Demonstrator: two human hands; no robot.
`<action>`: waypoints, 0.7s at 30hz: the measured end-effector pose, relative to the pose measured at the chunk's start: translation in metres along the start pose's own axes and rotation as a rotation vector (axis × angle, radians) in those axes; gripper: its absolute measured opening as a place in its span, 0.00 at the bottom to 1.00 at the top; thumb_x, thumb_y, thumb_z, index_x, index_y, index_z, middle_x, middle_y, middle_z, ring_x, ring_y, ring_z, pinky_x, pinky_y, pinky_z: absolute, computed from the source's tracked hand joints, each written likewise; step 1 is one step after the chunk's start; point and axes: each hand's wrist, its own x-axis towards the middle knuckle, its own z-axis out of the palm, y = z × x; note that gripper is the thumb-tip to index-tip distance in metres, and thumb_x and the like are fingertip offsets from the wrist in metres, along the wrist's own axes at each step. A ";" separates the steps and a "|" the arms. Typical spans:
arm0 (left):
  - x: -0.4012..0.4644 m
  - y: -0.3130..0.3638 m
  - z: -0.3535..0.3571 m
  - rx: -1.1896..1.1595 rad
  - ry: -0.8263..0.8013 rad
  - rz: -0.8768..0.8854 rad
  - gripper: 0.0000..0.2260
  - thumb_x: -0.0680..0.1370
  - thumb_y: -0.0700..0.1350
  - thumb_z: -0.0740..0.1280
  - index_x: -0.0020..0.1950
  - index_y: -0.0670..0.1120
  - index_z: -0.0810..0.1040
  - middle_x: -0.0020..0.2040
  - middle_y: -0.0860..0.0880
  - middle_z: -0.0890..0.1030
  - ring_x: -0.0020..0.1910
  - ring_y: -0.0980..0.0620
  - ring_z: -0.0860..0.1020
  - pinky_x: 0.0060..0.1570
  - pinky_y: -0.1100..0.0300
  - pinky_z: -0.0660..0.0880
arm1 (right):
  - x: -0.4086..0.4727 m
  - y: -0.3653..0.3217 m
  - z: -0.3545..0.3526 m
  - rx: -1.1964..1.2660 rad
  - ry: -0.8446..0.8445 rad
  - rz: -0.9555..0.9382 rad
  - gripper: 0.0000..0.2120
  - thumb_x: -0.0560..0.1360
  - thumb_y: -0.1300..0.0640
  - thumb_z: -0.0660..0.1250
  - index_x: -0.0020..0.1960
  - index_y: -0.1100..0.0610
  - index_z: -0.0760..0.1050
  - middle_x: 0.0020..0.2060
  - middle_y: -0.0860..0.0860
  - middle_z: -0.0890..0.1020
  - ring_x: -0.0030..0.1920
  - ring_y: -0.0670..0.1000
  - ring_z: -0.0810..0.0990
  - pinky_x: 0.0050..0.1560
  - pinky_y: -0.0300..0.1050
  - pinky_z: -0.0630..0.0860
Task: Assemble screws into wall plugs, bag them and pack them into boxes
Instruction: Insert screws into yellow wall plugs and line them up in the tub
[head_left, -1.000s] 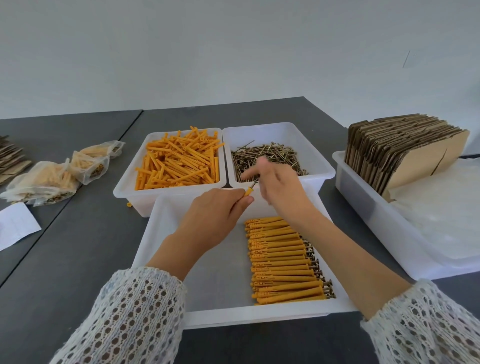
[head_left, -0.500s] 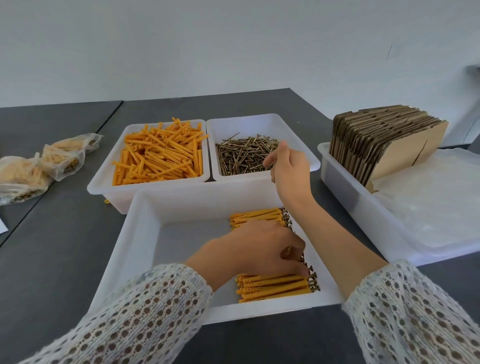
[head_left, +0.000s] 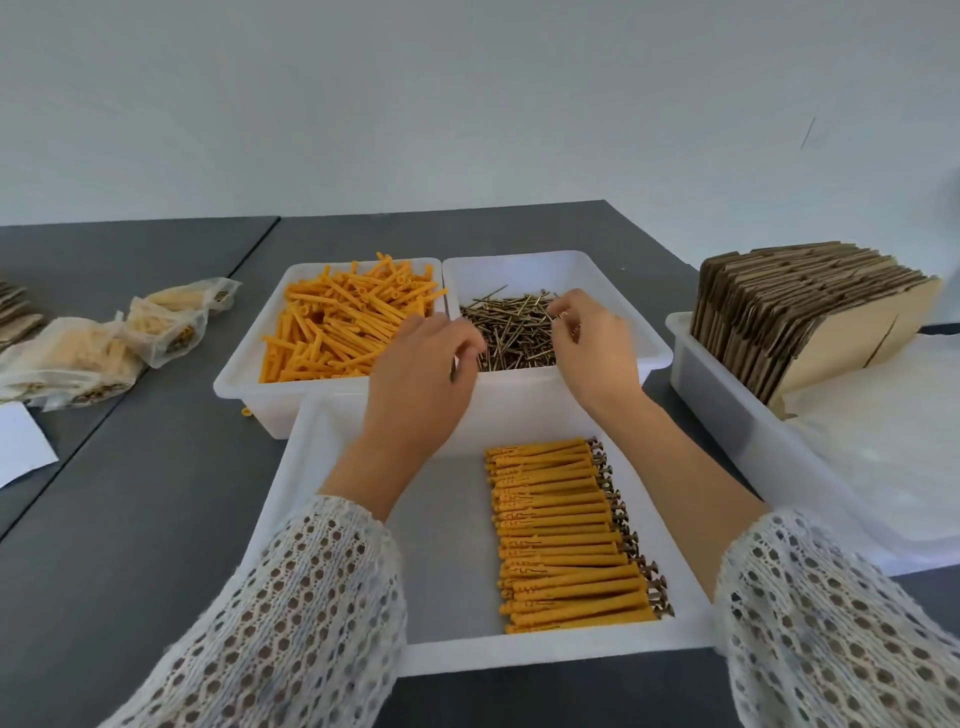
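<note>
- Reaching from the head view: my right hand (head_left: 587, 348) hovers over the screws (head_left: 511, 332) in their white bin (head_left: 613, 291), fingertips pinching into the pile; whether a screw is held I cannot tell.
- My left hand (head_left: 421, 374) hangs at the divide between that bin and the wall plugs (head_left: 343, 322), fingers curled; its contents are hidden.
- Assembled plugs (head_left: 561, 535) lie in a row in the near tray (head_left: 332, 467).
- Flat boxes (head_left: 795, 306) stand right; filled bags (head_left: 104, 343) lie left.

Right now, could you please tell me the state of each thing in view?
Left hand: over the bins' shared edge, grip unclear.
Right hand: reaching into the screws.
Plug bin: heaped with loose plugs.
Front tray: assembled plugs in a row.
Flat cartons: standing on edge.
Bags: filled.
</note>
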 end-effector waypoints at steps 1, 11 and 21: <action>0.000 -0.016 -0.003 0.170 0.054 -0.094 0.08 0.80 0.43 0.63 0.54 0.49 0.80 0.53 0.50 0.79 0.56 0.45 0.74 0.52 0.51 0.70 | 0.006 0.003 0.002 -0.124 -0.163 0.021 0.12 0.81 0.57 0.60 0.62 0.54 0.75 0.48 0.52 0.81 0.42 0.49 0.77 0.43 0.46 0.76; 0.014 -0.058 -0.011 0.494 -0.603 -0.554 0.26 0.80 0.61 0.44 0.68 0.57 0.74 0.72 0.41 0.69 0.71 0.35 0.64 0.68 0.33 0.55 | 0.028 -0.006 0.010 -0.647 -0.724 0.302 0.25 0.80 0.44 0.47 0.69 0.54 0.69 0.65 0.56 0.75 0.64 0.59 0.73 0.61 0.55 0.64; 0.008 -0.056 -0.004 0.508 -0.393 -0.457 0.18 0.82 0.51 0.49 0.58 0.53 0.78 0.62 0.50 0.77 0.65 0.41 0.66 0.60 0.42 0.63 | 0.025 -0.002 0.011 -0.569 -0.572 0.221 0.12 0.77 0.55 0.54 0.36 0.55 0.68 0.34 0.50 0.76 0.36 0.52 0.73 0.40 0.45 0.64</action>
